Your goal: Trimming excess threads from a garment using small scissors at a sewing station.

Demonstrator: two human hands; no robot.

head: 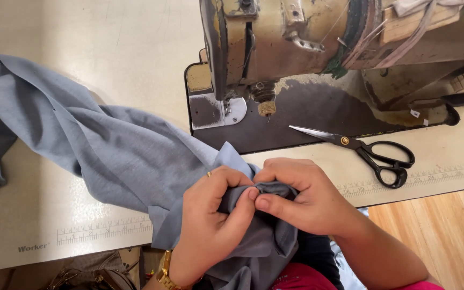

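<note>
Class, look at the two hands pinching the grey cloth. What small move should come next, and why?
Probably slide the pinched fold toward the needle. Both the left hand and right hand grip the grey cloth at the table's near edge, short of the sewing machine.

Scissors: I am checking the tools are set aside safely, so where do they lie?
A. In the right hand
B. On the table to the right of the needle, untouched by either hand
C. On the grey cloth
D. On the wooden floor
B: the scissors lie on the table in front of the sewing machine, while both the left hand and the right hand pinch the grey cloth.
</note>
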